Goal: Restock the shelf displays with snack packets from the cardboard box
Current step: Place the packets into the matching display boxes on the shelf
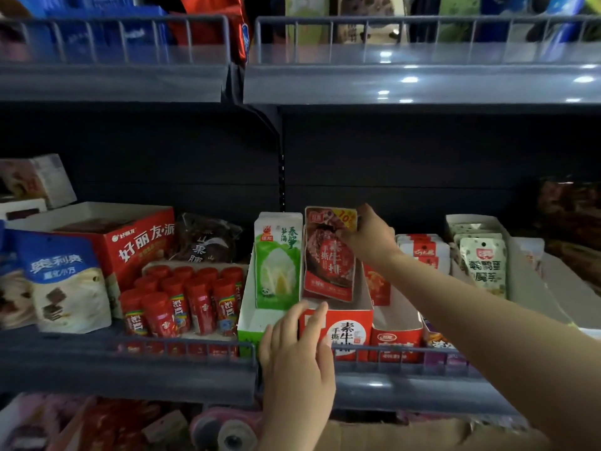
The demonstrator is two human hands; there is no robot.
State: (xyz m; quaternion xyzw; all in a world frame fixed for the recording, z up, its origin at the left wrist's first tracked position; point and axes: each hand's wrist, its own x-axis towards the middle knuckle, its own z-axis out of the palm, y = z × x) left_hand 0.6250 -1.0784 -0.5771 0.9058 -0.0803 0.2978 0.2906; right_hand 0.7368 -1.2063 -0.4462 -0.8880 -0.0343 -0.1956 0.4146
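**Red snack packet held upright in its display box**

A red snack packet (329, 255) was gripped at its upper right corner by the right hand (369, 237), fingers curled round the top edge. The packet stood upright at the back of a red-and-white display box (349, 330), its lower edge down inside the box walls. The left hand (299, 349) was laid over the front left corner of that same box, fingers fairly straight and spread, nothing grasped; it was placed below and in front of the packet, apart from it.

The packet was seen to be flat, glossy and rectangular, printed with dark meat and a yellow corner tag. The box was of thin folded card, open-topped, with a low front wall. Just beside it on the left, a green-and-white carton (278, 260) of the same card shape was set. Further left, a cluster of small red cylindrical tubes (182, 301) with rounded caps was stood. The shelf (130, 369) was of dull grey metal with a low wire rail along its front edge. A strip of brown cardboard box (406, 434) was visible below the shelf.
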